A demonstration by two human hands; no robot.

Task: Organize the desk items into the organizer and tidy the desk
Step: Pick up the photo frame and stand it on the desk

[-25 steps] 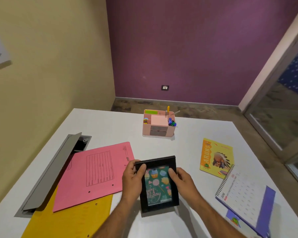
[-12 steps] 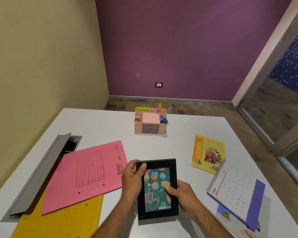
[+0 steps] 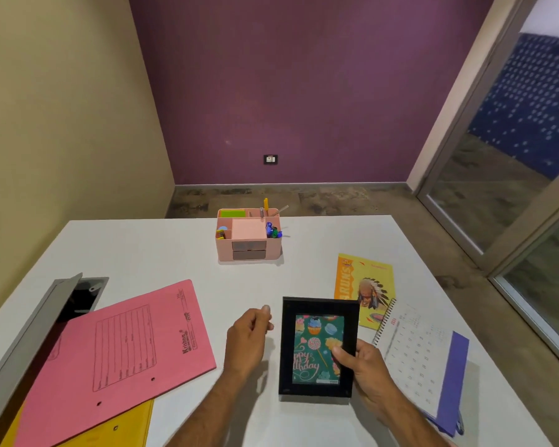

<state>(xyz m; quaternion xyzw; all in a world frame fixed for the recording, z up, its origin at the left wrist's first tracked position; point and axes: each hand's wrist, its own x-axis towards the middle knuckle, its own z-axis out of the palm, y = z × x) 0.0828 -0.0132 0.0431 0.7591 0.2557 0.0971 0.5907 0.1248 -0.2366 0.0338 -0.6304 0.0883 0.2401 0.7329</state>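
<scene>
I judge tidying in hand: right hand (image 3: 365, 366) grasps the picture frame (image 3: 318, 348); left hand (image 3: 247, 340), beside it, loosely curled, empty. Next: stand it clear of the calendar (image 3: 423, 359).

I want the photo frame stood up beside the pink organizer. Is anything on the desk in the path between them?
Nothing visible blocks it. The photo frame, held by the right hand, faces bare white desk up to the pink organizer. The yellow notebook lies to the right of that path and the pink folder to the left.
</scene>
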